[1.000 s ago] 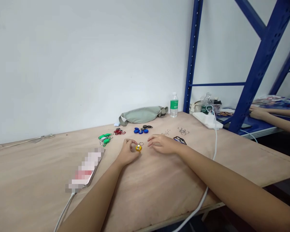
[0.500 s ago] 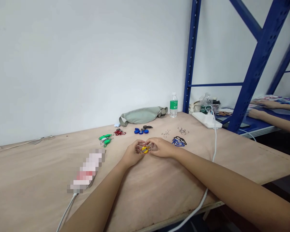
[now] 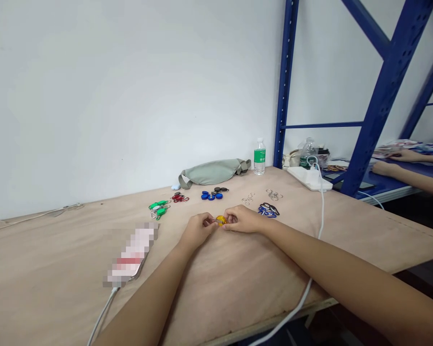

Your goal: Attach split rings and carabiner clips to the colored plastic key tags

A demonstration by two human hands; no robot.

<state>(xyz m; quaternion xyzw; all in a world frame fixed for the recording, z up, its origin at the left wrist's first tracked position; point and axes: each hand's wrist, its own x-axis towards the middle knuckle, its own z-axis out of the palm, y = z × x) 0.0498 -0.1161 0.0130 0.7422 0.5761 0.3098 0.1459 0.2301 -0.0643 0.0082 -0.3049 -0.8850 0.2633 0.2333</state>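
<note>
The left hand [image 3: 198, 229] and right hand [image 3: 242, 219] pinch from two sides a small yellow tag [image 3: 221, 220], which seems light and stiff, best held at its edge.

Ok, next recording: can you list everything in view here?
table: 1, pale plywood, filling the lower view
yellow key tag: 1, yellow, between the hands
green key tags: several, green, left end of the row
red key tags: several, red, next along
blue key tags: several, blue, mid-row
key rings: two piles, silver, right of the row
clips: small heap, blue and black, past the right hand
waist bag: 1, grey-green, by the wall
water bottles: 2, green labels, far edge
power strip: 1, white, far right corner
phone: 1, pixelated, left of the hands
shelving rack: 1, blue, right
another person's hands: 2, far right, on a blue surface
left hand: 1, pinching the tag
right hand: 1, pinching the tag
</note>
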